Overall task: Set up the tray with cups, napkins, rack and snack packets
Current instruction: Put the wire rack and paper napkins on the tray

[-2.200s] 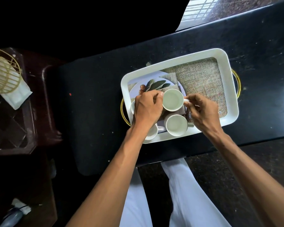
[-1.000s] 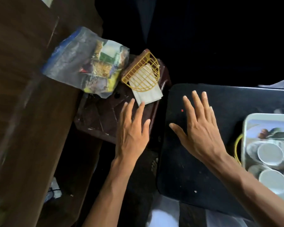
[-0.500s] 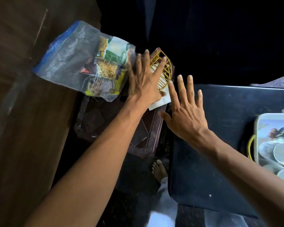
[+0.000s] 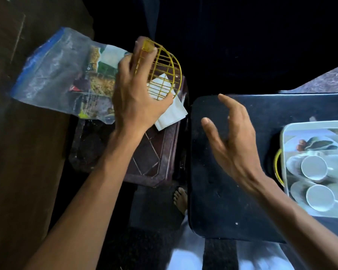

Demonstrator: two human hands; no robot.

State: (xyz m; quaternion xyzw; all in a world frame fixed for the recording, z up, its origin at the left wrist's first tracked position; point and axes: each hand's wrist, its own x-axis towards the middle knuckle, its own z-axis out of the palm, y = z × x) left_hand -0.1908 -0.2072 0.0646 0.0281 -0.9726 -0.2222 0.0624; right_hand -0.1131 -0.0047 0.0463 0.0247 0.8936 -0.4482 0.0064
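Left hand [image 4: 134,98] grips the yellow wire rack [image 4: 161,72], fingers hooked over its rounded, gridded frame, just above the folded white napkins [image 4: 169,112] on a dark stool [image 4: 144,152]. Right hand [image 4: 229,145] hovers empty, fingers loosely spread, over the black table [image 4: 222,201]. Beside the rack lies a clear bag of snack packets [image 4: 66,78]. Far right, the white tray [image 4: 283,152] holds white cups [image 4: 313,167].

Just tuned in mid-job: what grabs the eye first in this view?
The left hand closed on a yellow wire rack, upper centre, over white napkins on a dark side stand. Left of it lies a clear bag of snack packets. The right hand hovers open over the black table, and the white tray with cups sits at the right edge.
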